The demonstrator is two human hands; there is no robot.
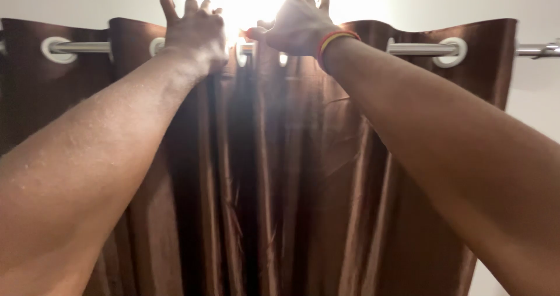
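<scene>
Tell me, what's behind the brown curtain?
Bright light glares over the brown curtain between the left hand and right hand. White wall shows beside it. The cloth hides everything else behind.

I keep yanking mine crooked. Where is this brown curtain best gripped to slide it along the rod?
Probably at the top hem of the brown curtain, beside the white eyelets riding the metal rod, from the room side. The left hand and right hand are both up there.
</scene>
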